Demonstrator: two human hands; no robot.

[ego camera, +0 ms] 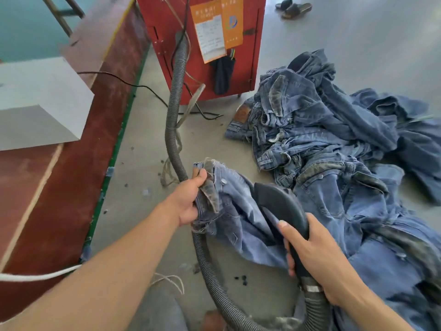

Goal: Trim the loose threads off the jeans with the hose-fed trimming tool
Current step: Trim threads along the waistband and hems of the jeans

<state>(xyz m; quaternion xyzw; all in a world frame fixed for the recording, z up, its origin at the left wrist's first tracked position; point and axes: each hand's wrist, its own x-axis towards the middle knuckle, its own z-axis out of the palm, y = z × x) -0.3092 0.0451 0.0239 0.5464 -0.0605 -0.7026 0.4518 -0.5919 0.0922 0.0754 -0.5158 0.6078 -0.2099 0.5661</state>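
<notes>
Head view shows my left hand (191, 199) gripping the bunched waistband of the jeans (229, 211) at the centre of the frame. My right hand (312, 254) holds the black trimming tool (279, 201), whose head touches the denim. Its grey hose (174, 111) loops to the red machine (202, 44) at the top.

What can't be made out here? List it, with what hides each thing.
- Trimming tool mouth: faces away into the jeans; head view shows no blade.
- Loose threads: only fraying at the gripped edge shows; finer ones are too small.
- Right hand fingers: mostly wrapped behind the handle.
- Hose: its loop leaves the bottom edge.
- Orange papers on the red cabinet: print too small.
</notes>
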